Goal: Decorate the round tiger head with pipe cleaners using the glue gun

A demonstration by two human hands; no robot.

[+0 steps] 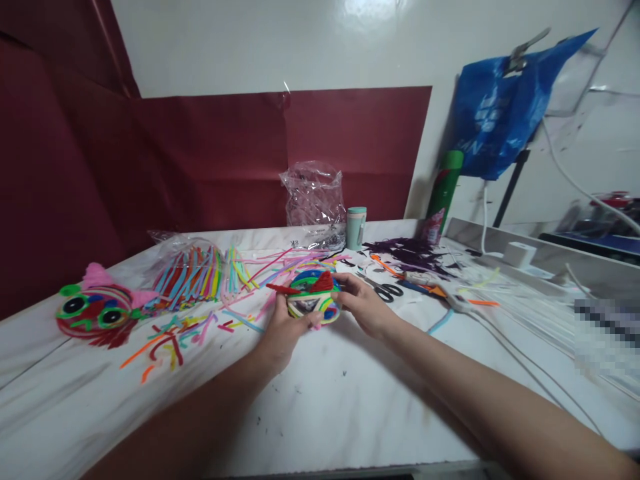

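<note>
Between my two hands is a round, multicoloured pipe-cleaner craft (311, 300), raised a little over the table's middle. Its rim shows green, blue, yellow and white coils, with a red tuft on top and a red piece jutting left. My left hand (290, 328) grips its lower left side, thumb along the front edge. My right hand (361, 303) has thumb and fingertips closed on its right edge. To the far left lies a finished-looking pipe-cleaner fish-like face (95, 313) with black eyes and pink ears or fins. Black-handled scissors (387, 291) lie just beyond my right hand.
Bundled pipe cleaners (193, 277) in clear plastic and loose cut pieces (173, 343) lie left. A glue gun (453, 300) with its cord lies right, near purple strands (410, 257). A teal-lidded container (356, 230), a green can (445, 190) and a clear bag (315, 197) stand behind.
</note>
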